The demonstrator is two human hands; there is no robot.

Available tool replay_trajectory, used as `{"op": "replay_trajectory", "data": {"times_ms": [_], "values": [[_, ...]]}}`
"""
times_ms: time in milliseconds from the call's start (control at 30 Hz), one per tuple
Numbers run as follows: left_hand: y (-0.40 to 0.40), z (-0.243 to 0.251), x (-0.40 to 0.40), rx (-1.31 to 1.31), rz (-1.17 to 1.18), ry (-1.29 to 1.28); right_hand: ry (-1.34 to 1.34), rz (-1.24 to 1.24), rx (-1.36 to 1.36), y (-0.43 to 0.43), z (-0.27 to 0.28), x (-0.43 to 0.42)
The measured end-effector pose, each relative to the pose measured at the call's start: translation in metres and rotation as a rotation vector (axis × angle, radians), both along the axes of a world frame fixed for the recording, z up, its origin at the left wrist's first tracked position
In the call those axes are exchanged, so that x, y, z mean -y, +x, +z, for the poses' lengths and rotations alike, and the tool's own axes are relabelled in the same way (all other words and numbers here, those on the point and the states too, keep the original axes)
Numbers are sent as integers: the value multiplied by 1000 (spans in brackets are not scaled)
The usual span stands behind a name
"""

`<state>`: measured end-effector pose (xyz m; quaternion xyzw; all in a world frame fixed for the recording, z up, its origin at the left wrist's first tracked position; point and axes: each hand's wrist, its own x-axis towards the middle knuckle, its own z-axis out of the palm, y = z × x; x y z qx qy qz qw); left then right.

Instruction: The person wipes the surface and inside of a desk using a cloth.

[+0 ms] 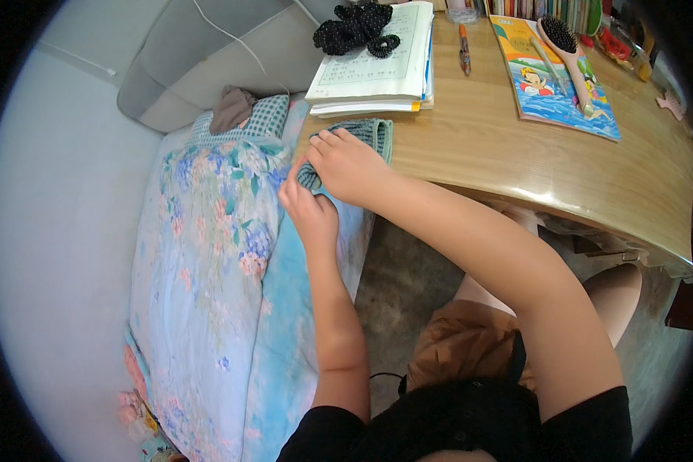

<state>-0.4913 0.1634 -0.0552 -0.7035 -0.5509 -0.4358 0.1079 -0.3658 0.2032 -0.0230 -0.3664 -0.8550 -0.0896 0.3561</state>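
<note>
A ribbed grey-green striped cloth [375, 134] with a pale green hem lies folded at the left front corner of the wooden desk [439, 156]. My right hand [346, 164] reaches across and presses over the cloth, its fingers curled at the desk's left edge. Just below it, my left hand [306, 205] grips the near end of the same cloth, which bunches between the two hands. Part of the cloth is hidden under my right hand.
Behind the cloth stands a stack of books and papers [369, 81] topped by black dotted scrunchies [355, 29]. An orange pen [465, 49], a hairbrush [572, 63] and a colourful booklet [546, 110] lie further right. A bed with a floral quilt [213, 231] adjoins the desk on the left.
</note>
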Motion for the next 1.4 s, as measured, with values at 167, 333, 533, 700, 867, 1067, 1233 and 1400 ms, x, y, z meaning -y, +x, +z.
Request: {"op": "replay_trajectory", "data": {"times_ms": [167, 333, 533, 700, 867, 1067, 1233, 1400], "values": [[-5, -5, 3, 143, 12, -92, -200, 57, 41, 4, 16, 16], [3, -3, 3, 97, -17, -36, 53, -4, -58, 7, -9, 14], [-14, -26, -5, -9, -19, 16, 75, -16, -82, -11, 0, -7], [-26, -33, -6, -66, -10, 6, -193, -48, 132, -12, 16, 5], [-9, -25, -1, 19, 3, -137, -72, -97, 45, -10, 3, 10], [-26, -42, -12, 41, -16, 18, -81, -81, 37, -24, 7, -9], [-28, -42, -13, -37, -35, 57, -178, -17, 68, -17, 9, -9], [-23, -37, -9, -6, 5, -132, -179, 121, -53, 2, 11, -1]]}}
